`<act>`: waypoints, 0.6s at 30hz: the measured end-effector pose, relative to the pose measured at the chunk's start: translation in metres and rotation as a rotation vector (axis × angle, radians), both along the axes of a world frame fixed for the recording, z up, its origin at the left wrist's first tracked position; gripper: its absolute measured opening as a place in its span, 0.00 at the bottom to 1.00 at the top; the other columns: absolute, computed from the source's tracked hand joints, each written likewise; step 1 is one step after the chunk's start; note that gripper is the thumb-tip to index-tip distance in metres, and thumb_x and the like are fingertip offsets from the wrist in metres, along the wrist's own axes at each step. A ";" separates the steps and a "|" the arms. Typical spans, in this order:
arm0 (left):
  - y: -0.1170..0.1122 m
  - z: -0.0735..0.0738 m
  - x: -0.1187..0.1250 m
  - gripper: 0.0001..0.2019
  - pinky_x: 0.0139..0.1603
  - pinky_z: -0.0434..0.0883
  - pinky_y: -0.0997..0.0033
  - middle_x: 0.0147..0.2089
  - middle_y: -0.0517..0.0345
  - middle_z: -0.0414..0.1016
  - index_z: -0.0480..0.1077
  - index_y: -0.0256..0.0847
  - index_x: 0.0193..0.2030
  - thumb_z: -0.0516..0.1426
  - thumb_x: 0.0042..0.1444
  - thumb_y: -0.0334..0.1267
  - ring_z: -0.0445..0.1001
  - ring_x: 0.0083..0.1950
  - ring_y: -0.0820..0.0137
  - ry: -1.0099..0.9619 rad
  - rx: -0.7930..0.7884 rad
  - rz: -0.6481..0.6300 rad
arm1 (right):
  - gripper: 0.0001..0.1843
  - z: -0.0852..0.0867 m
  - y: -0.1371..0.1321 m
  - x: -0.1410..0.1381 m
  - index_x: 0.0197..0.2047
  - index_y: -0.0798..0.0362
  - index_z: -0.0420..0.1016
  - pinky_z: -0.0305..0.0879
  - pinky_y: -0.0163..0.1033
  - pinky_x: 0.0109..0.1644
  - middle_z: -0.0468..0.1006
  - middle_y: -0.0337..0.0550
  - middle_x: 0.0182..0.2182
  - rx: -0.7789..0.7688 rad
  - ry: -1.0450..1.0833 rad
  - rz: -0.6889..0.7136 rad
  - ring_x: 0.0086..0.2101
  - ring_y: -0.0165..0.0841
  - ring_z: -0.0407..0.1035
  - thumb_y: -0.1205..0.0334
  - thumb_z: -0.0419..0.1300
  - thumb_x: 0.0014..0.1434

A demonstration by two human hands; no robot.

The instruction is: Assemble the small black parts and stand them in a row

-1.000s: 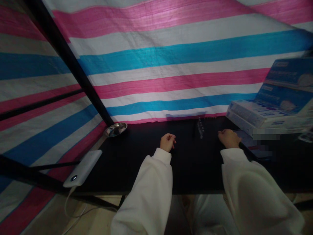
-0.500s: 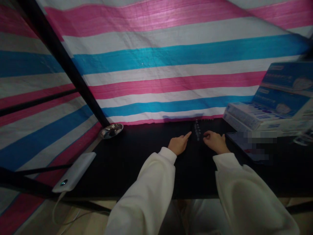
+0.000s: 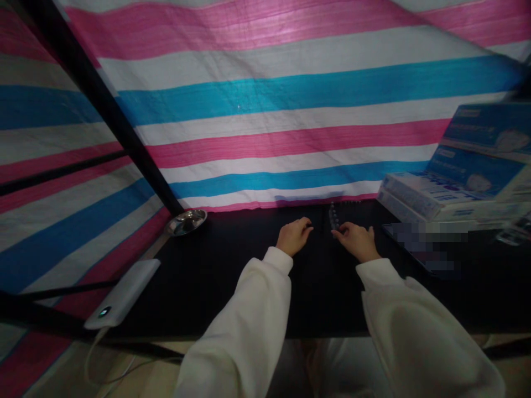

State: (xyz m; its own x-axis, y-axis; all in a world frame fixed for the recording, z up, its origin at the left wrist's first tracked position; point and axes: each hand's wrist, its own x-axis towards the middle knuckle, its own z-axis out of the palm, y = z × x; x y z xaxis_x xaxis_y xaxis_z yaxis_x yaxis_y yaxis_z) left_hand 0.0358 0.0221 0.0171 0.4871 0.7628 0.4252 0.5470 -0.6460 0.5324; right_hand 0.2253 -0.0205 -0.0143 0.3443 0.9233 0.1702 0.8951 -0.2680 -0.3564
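We look down on a black table (image 3: 232, 293) with our two bare hands over it, in pale sleeves (image 3: 244, 315). A row of small clear pieces (image 3: 333, 215) runs from near to far, a little right of the middle, towards the far edge. Our right hand (image 3: 355, 241) is at its near end, thumb and fingertips close together; we cannot tell whether they pinch a piece or only touch it. Our left hand (image 3: 294, 236) is left of the row and apart from it, fingers bent; whether anything is between them, we cannot tell.

The risk we judge greatest is scattering: a brush of the right fingers could push the near pieces out of line, and dim light on a black top would make a stray one hard to find. A piece that looks so small could also slip from a loose pinch.

To the right, a dark flat device (image 3: 404, 240) and a pile of blue-and-white boxes (image 3: 431, 193) limit room for the right arm. At far left is a shiny metal dish (image 3: 188, 223); at near left, a white power bank (image 3: 124, 293) with a cable (image 3: 88, 354) hanging down. A striped sheet (image 3: 265, 132) closes off the far side.
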 end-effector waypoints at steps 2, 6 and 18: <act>0.003 0.007 -0.015 0.09 0.33 0.61 0.74 0.30 0.57 0.70 0.68 0.43 0.37 0.54 0.49 0.40 0.66 0.30 0.72 -0.094 -0.045 0.046 | 0.17 -0.001 0.001 -0.001 0.35 0.51 0.70 0.42 0.57 0.51 0.75 0.43 0.29 0.017 -0.001 -0.015 0.37 0.39 0.68 0.47 0.52 0.50; 0.007 0.006 -0.047 0.10 0.24 0.60 0.78 0.28 0.60 0.69 0.68 0.40 0.35 0.55 0.46 0.41 0.62 0.22 0.78 -0.281 -0.163 0.123 | 0.13 -0.001 0.000 -0.003 0.34 0.51 0.71 0.56 0.45 0.44 0.75 0.41 0.27 0.105 0.059 -0.003 0.32 0.36 0.69 0.53 0.52 0.51; 0.006 -0.010 -0.074 0.15 0.12 0.55 0.81 0.29 0.60 0.70 0.66 0.36 0.35 0.57 0.43 0.44 0.61 0.14 0.84 -0.629 -0.423 0.102 | 0.13 0.036 0.000 -0.088 0.42 0.51 0.67 0.64 0.35 0.37 0.74 0.42 0.38 0.369 0.303 0.444 0.31 0.30 0.68 0.58 0.50 0.54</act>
State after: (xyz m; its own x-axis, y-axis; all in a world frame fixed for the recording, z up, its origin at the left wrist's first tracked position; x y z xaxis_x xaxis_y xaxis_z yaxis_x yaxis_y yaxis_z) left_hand -0.0384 0.0282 0.0067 0.1683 0.9507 0.2607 0.1053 -0.2802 0.9541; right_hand 0.1375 -0.0207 0.0212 0.0256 0.8883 0.4585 0.7377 0.2927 -0.6084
